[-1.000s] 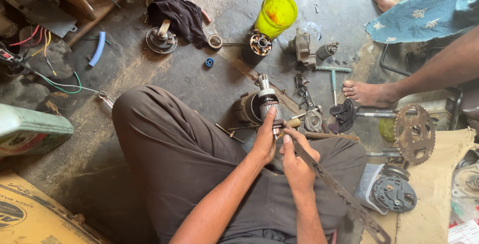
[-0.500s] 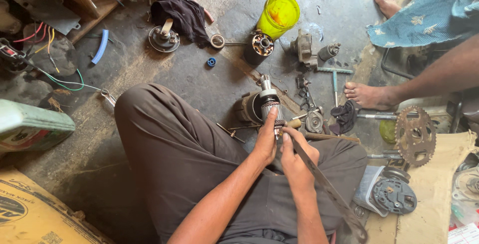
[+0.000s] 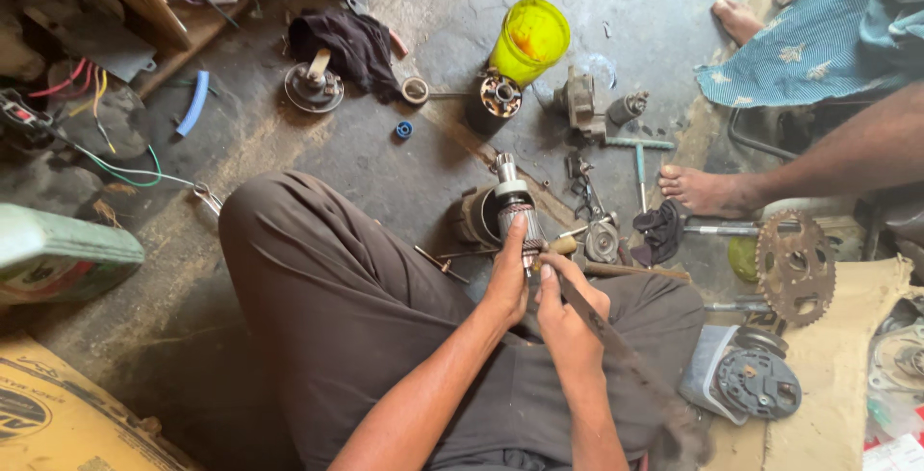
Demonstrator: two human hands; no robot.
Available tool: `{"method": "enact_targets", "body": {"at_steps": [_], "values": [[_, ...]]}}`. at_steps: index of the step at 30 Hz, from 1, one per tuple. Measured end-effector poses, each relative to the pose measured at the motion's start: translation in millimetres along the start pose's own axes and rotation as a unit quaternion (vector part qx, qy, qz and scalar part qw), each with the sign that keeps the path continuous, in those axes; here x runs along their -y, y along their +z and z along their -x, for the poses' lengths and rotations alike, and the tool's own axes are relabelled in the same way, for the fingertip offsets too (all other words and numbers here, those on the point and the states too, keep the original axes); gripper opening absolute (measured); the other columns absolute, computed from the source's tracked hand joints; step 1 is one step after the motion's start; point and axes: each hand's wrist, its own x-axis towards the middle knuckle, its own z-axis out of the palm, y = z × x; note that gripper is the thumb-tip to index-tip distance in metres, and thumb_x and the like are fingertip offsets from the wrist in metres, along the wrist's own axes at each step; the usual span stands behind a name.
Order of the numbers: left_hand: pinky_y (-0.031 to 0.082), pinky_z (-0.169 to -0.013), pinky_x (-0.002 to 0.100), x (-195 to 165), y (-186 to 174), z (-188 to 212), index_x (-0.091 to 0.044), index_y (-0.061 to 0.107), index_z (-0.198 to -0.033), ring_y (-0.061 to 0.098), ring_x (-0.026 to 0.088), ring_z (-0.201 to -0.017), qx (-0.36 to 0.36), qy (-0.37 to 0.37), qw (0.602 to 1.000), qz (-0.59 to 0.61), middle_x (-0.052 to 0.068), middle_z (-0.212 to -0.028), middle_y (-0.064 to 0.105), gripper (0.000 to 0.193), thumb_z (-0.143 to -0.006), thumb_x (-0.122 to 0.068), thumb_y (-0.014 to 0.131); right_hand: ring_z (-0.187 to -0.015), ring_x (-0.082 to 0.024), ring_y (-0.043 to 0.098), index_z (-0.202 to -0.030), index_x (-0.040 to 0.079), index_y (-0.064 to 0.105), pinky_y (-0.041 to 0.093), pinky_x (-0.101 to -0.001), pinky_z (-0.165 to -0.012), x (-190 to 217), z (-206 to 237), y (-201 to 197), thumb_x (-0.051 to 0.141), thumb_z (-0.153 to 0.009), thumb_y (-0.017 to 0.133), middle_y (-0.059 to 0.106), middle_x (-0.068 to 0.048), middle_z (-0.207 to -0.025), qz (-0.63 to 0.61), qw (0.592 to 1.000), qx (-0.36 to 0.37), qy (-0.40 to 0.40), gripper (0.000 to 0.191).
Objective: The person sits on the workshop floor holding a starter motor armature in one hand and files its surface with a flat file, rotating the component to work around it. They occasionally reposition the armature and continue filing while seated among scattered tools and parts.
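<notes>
The two hands are working low in the middle of the view, over the lap of brown trousers (image 3: pixel 366 317), and room is tight on almost every side of the fingers. Just beyond the fingertips a dark cylindrical motor housing (image 3: pixel 474 216) is lying on the concrete floor (image 3: pixel 385 158), and further out past it a yellow plastic tub (image 3: pixel 529 40) is standing well apart. To the right of the fingers small metal parts are crowding the floor, with another person's bare foot (image 3: pixel 707 190) and a toothed sprocket (image 3: pixel 794 267) beyond them; the only open stretch is lying to the left of the fingers, across the bare concrete toward a blue tube (image 3: pixel 192 103). The left hand (image 3: pixel 507 279) is closing around the motor armature (image 3: pixel 515 209), thumb stretched up along its ribbed metal body, holding it upright with the shaft pointing away. The right hand (image 3: pixel 566 309) is curling shut around a long flat metal tool (image 3: pixel 616 351) (its blade is running back toward the lower right, blurred at the far end), and its tip is touching the armature just beside the left thumb.
</notes>
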Motion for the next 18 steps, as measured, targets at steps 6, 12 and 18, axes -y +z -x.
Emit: {"method": "enact_targets", "body": {"at_steps": [6,12,18], "values": [[0.046,-0.056,0.030,1.4,1.3,-0.1,-0.006,0.067,-0.094,0.059,0.014,-0.068,-0.020,-0.006,1.000,-0.014,0.002,-0.079,0.064,0.062,-0.092,-0.068,0.062,-0.063,-0.016,0.072,-0.110,0.002,0.072,0.054,-0.0314,-0.059,-0.4,0.1,-2.8,0.009,-0.097,0.063,0.072,-0.011,-0.073,-0.017,0.999,-0.013,-0.039,0.017],[0.052,-0.062,0.028,-2.6,4.4,3.6,-0.006,0.068,-0.095,0.063,0.013,-0.070,-0.012,-0.018,0.999,0.025,0.002,-0.080,0.066,0.057,-0.094,-0.063,0.061,-0.072,-0.019,0.071,-0.112,0.002,0.072,0.055,-0.0320,-0.065,-0.7,1.2,-2.4,0.010,-0.100,0.062,0.073,-0.015,-0.082,0.008,0.997,-0.027,-0.070,0.017],[0.058,-0.069,0.028,3.9,1.8,-1.1,-0.003,0.065,-0.093,0.069,0.016,-0.074,0.029,0.001,0.999,0.037,0.007,-0.082,0.070,0.060,-0.095,-0.063,0.059,-0.061,-0.020,0.071,-0.110,0.002,0.073,0.056,-0.0337,-0.060,-0.4,4.2,-0.2,0.008,-0.094,0.063,0.073,-0.015,-0.076,-0.015,1.000,-0.022,0.006,0.020]]}}
